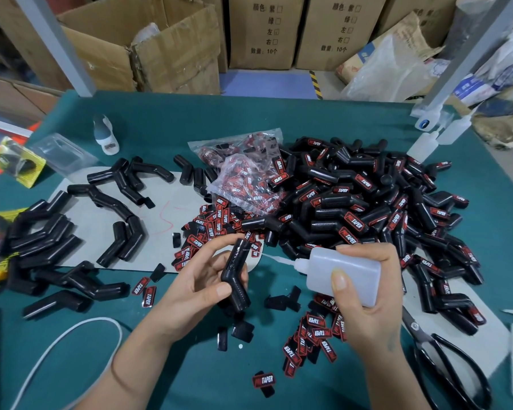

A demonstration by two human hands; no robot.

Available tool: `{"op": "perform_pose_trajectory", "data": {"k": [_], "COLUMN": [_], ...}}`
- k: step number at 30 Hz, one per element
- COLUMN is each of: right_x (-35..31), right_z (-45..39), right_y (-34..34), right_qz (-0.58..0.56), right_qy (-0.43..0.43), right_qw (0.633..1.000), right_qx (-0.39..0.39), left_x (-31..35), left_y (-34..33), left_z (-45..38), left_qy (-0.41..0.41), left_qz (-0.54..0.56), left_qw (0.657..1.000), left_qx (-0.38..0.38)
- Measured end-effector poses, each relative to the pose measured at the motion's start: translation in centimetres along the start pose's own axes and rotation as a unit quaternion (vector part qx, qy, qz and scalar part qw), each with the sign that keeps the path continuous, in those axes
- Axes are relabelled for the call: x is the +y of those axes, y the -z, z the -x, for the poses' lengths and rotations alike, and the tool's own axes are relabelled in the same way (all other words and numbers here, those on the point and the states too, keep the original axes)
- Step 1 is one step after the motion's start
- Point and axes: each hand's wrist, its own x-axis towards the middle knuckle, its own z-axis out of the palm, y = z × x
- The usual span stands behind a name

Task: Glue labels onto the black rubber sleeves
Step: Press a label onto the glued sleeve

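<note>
Two hands are at work just in front of the big pile of labelled sleeves (376,202), which serves as our landmark. On the near-left side of that pile, the left hand (202,276) has thumb and fingers curled round one bent black rubber sleeve (236,273), holding it upright with its flat face turned toward the nozzle. Beside it, near the pile's front edge, the right hand (365,294) wraps the translucent glue bottle (344,275), thumb pressed on its side, the fine tip aimed leftward and close to the sleeve's upper part; whether the tip touches the rubber I cannot tell. Loose labels (314,335) lie scattered just below the bottle, more spill from the clear bag (243,173) leaning on the pile's left flank, and bare sleeves (51,241) wait well left of the pile. Scissors (444,359) rest at the pile's near-right corner. The risks, as I judge it: too hard a squeeze would flood the face and run onto the fingers wrapped just below; a drip could foul the labels underneath; and if the sleeve twists in that grip, the glue lands off the flat patch and the label sits crooked.
</note>
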Motion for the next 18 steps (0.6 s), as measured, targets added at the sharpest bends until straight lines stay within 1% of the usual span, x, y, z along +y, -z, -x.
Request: {"op": "perform_pose_trajectory", "data": {"k": [9,13,18], "right_x": [-0.04,-0.23,-0.36], "right_z": [0.02,0.11,-0.04], "right_y": [0.06,0.05,-0.02], "right_qz": [0.003,0.003,0.003], "right_qy": [-0.006,-0.004,0.005], "right_qw": [1.000,1.000,1.000], "right_qx": [0.003,-0.014,0.003], "left_x": [0.06,0.15,0.16], "left_y": [-0.27,-0.29,-0.30], "left_z": [-0.07,-0.01,0.00], "left_qy": [0.000,0.000,-0.001], "left_qz": [0.012,0.013,0.009], "left_qw": [1.000,1.000,1.000], "left_qx": [0.003,0.003,0.005]}}
